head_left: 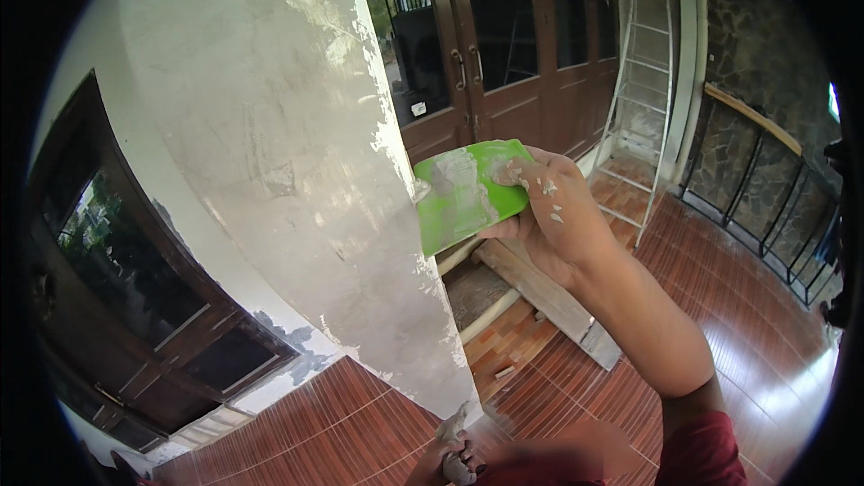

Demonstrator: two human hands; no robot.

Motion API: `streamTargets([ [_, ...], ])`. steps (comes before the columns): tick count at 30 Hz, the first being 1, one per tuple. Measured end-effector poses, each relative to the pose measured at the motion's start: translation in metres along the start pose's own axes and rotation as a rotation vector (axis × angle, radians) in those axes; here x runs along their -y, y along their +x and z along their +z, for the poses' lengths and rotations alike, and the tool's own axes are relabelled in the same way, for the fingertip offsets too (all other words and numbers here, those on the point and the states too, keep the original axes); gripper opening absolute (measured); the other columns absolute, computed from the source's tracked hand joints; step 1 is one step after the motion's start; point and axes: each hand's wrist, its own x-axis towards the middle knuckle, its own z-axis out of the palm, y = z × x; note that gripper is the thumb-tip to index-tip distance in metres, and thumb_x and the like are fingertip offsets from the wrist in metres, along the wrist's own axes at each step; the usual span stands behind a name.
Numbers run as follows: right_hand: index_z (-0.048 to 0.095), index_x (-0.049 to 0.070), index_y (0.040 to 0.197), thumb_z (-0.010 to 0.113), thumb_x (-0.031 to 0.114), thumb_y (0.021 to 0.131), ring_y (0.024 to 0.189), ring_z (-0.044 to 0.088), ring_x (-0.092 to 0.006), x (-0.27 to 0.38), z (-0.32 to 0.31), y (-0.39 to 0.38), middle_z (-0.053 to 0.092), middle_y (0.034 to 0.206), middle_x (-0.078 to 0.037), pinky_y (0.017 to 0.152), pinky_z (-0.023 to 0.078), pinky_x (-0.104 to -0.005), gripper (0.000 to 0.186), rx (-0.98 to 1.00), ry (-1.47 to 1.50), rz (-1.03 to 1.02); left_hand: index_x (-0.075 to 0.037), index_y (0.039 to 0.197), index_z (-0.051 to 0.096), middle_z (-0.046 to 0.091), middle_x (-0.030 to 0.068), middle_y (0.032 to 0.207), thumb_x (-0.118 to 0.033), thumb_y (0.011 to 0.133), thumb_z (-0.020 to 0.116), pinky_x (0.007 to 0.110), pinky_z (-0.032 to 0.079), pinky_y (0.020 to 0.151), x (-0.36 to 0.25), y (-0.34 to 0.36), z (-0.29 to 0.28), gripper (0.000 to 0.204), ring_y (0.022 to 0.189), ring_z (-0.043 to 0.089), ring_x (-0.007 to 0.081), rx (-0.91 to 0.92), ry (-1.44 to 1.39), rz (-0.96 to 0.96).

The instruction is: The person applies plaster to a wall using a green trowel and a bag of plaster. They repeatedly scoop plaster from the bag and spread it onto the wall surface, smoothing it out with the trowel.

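Note:
My right hand [544, 202] grips a green plastic putty spreader [441, 219], its thumb on the upper face and fingers beneath. Grey putty smears the spreader's face, and dabs of it cling to the thumb and hand. The spreader's left edge lies at the corner of a wall pillar [270, 126], which is coated in patchy grey putty with ragged white along the corner. Low in the picture, my left hand [441, 466] is closed around something grey and putty-covered, partly hidden by the fingers; what it is I cannot make out.
Brown double doors [504, 108] stand behind the pillar, and a dark-framed window [126, 270] is at left. An aluminium ladder [643, 108] leans at the back right. Wooden planks [549, 297] lie beyond the pillar on the reddish tiled floor [711, 306]. A black railing [747, 207] runs along the right.

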Motion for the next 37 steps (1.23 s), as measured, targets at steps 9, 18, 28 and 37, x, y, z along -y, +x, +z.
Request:
streamTargets([
  [9, 0.051, -0.009, 0.100, 0.042, 0.003, 0.092, 0.080, 0.068, -0.0247, 0.011, 0.007, 0.010, 0.060, 0.096, -0.020, 0.065, 0.063, -0.0279, 0.017, -0.036, 0.295, -0.069, -0.028, 0.150, 0.016, 0.049, 0.0033, 0.070, -0.014, 0.085, 0.053, 0.035, 0.050, 0.039, 0.002, 0.004, -0.011, 0.076, 0.050, 0.051, 0.0155, 0.009, 0.061, 0.069],
  [18, 0.050, -0.003, 0.105, 0.042, 0.008, 0.094, 0.088, 0.064, -0.0224, -0.013, -0.023, 0.004, 0.059, 0.103, -0.015, 0.072, 0.059, -0.0306, 0.017, -0.057, 0.535, -0.015, -0.026, 0.148, 0.025, 0.048, 0.0034, 0.070, -0.014, 0.083, 0.054, 0.034, 0.048, 0.038, 0.005, 0.003, -0.001, 0.072, 0.052, 0.050, 0.0171, -0.064, 0.013, 0.010],
  [28, 0.049, -0.001, 0.115, 0.046, 0.012, 0.095, 0.098, 0.063, -0.0242, -0.082, -0.068, 0.023, 0.059, 0.110, -0.013, 0.083, 0.057, -0.0367, 0.023, -0.270, 0.454, 0.068, -0.024, 0.145, 0.029, 0.048, 0.0038, 0.069, -0.018, 0.082, 0.056, 0.035, 0.049, 0.040, 0.020, 0.032, -0.012, 0.069, 0.053, 0.050, 0.0181, -0.211, 0.124, -0.011],
  [37, 0.047, 0.002, 0.123, 0.053, 0.015, 0.090, 0.102, 0.063, -0.0276, -0.122, -0.113, 0.108, 0.059, 0.114, -0.014, 0.082, 0.058, -0.0424, 0.035, 0.183, 0.550, 0.251, -0.018, 0.144, 0.025, 0.051, 0.0077, 0.071, -0.022, 0.080, 0.059, 0.047, 0.055, 0.055, 0.108, 0.126, -0.053, 0.072, 0.064, 0.056, 0.0234, -0.423, -0.376, 0.365],
])
